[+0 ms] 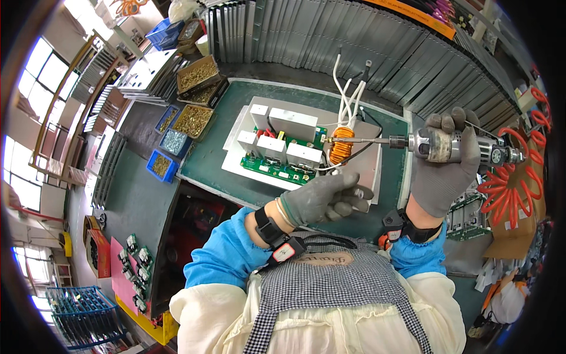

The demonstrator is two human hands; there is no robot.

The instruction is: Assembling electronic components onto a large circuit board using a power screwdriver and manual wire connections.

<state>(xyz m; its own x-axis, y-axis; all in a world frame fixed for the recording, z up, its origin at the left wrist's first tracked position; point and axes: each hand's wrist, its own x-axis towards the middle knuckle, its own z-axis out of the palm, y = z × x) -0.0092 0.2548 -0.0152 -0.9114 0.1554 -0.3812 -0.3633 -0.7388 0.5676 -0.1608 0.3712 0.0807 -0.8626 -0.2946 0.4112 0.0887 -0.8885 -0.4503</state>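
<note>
A pneumatic screwdriver [439, 146] lies sideways in my gloved right hand [445, 171], which is wrapped round its body. Its long bit points left, and the tip overlaps an orange wire-wound coil [340, 154] in the view; whether they touch is unclear. The coil sits on a pale metal plate [368, 171] beside a green circuit board [277, 170] with white block-shaped parts. My gloved left hand [327, 199] is at the plate's front edge, fingers curled in under the thumb. A small light spot shows at the fingertips, too small to name. White cables [348, 97] rise behind the coil.
Open boxes of brass-coloured screws [193, 121] and blue bins [160, 165] stand left of the green work mat [203, 156]. A row of grey metal panels [330, 44] lines the back. A red coiled air hose [513, 189] hangs at right. Small boards [138, 265] lie lower left.
</note>
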